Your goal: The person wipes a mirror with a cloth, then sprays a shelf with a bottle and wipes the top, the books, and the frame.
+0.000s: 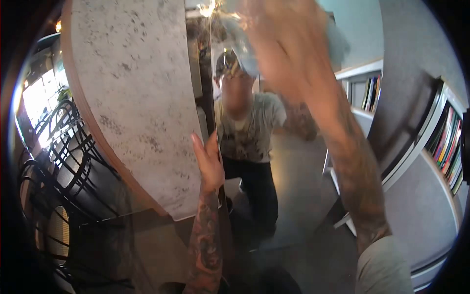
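A tall mirror (298,196) fills the middle and right, reflecting a person in a cap and light T-shirt. My left hand (210,164) grips its left edge, with the thumb pointing up and the fingers partly hidden at the edge. High on the glass, my right hand (291,46) is smeared by motion. A light blue cloth (339,46) shows beside and under that hand, pressed against the mirror; the fingertips cannot be made out clearly.
A whitish speckled panel (142,108) with a wooden edge stands left of the mirror. Black chairs (73,147) are beyond it, near a bright window (41,98). Shelves with books (448,142) appear at the right. The floor (142,245) is dark.
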`<state>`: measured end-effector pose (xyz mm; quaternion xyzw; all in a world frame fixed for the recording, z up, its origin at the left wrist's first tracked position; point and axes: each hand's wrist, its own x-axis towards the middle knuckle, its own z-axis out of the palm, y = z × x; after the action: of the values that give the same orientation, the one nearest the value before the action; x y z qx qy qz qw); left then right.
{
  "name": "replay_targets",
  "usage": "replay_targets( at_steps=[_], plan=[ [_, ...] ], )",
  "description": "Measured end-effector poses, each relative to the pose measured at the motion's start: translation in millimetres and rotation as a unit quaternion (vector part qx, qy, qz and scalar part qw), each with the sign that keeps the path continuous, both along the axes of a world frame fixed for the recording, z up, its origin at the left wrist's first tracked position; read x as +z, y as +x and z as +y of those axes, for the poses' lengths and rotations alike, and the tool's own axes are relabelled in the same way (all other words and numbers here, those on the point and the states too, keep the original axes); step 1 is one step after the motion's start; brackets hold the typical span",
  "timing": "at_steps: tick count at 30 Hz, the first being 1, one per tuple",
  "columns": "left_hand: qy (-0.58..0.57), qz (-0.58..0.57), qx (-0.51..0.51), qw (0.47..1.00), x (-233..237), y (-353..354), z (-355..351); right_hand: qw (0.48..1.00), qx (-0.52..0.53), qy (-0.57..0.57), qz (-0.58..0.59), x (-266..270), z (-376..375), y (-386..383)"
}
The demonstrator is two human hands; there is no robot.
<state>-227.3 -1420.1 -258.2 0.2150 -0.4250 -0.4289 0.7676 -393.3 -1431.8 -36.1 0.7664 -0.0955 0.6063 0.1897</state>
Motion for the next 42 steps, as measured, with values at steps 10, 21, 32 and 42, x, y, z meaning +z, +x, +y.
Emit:
replay_targets(
  at_steps=[10,21,32,42],
  plan=[
    [-0.033,-0.057,0.11,0.992,-22,10,-5,0.989,-0.103,-0.086,0.065,-177,1,48],
    [-0.231,0.054,-0.072,0.969,-23,12,-9,0.95,-0.047,0.16,0.266,-471,105,-2],
    [-0.073,-0.022,0.309,0.948,-23,3,-10,0.869,-0.148,0.4,0.251,-787,184,-6],
    [-0.077,-0.07,0.192,0.976,-52,30,-18,0.808,-0.023,0.564,0.167,-282,119,-217]
  ],
)
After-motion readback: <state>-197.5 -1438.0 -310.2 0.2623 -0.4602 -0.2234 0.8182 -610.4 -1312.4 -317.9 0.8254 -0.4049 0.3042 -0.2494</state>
